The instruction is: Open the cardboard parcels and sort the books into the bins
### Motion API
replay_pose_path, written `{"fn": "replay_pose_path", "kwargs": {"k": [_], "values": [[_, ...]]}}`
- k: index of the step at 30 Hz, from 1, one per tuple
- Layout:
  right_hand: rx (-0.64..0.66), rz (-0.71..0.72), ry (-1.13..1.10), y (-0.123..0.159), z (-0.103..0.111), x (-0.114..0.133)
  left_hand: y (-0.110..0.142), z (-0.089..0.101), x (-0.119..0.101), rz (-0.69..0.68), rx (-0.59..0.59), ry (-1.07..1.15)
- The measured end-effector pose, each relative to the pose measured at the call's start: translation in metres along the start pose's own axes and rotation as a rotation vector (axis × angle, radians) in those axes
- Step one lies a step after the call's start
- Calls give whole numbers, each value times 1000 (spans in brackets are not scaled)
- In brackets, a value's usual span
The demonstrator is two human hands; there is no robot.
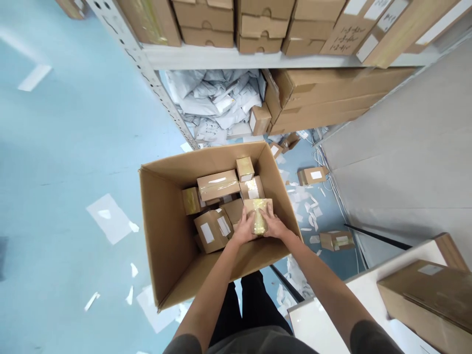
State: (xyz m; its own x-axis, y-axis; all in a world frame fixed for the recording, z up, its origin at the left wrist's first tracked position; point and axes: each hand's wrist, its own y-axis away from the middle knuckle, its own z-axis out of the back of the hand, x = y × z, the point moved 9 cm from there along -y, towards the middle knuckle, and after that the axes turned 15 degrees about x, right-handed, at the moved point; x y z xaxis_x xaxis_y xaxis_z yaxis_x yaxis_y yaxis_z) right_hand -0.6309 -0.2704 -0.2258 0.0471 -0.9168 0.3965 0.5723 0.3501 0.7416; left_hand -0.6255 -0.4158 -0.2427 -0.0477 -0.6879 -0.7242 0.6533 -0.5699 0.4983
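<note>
A large open cardboard box point(162, 236) stands before me with several small taped cartons inside. Both hands are down in its right part, on a small carton point(259, 227) with shiny yellowish tape across its top. My left hand point(244, 227) grips its left side, and my right hand point(273, 223) grips its right side, thumbs over the top. Left of them lies a carton with two white labels point(213, 230). Farther back are a long taped carton point(218, 186) and a small upright carton point(245, 168). The held carton's underside is hidden.
Behind the box rises a metal shelf point(221, 58) with stacked cartons above and grey mailing bags point(217, 101) below. Paper scraps and loose cartons point(312, 175) litter the blue floor to the right, beside cables. A white table point(313, 324) with a carton on it stands at lower right.
</note>
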Motion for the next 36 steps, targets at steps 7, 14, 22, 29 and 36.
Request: {"fn": "replay_pose_path", "kwargs": {"k": [7,14,22,29,36], "values": [[-14,53,-25,48,10,67,82,40,-29,-56,-129,29],[-203,87,-49,136,82,157,166,134,-99,-175,-266,-184],[-621,56,-93,296,117,179,239,163,-235,-535,-357,-421],[-898,-177,-200,453,32,102,250,45,-355,-825,-139,-510],[-1032,-483,-471,618,-180,-21,273,-209,-460,-1047,281,-543]]}}
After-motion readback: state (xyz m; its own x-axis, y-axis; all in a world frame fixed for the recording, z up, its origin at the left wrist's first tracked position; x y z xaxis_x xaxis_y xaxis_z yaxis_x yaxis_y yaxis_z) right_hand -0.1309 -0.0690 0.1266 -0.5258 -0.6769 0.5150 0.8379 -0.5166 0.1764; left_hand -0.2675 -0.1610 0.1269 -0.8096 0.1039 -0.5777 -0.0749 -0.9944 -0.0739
